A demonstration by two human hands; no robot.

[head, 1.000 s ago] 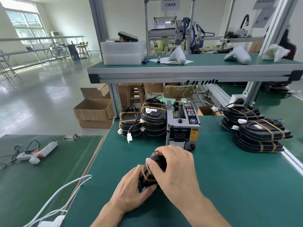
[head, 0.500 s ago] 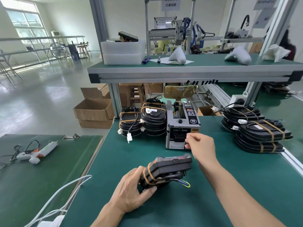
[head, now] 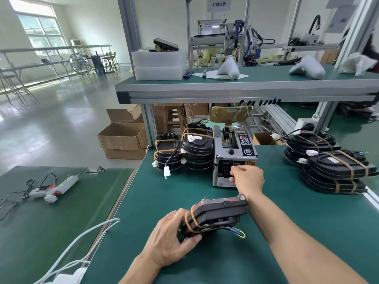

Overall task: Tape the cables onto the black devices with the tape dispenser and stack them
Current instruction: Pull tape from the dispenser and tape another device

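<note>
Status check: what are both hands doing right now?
Left hand grips black device. Right hand at tape dispenser outlet, fingers curled; tape not visible. Nothing in the way.

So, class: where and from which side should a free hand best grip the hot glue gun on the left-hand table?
Grip the hot glue gun by its handle, coming from above: it lies flat on its side on the mat, handle jutting toward the viewer, cord trailing left.
</note>
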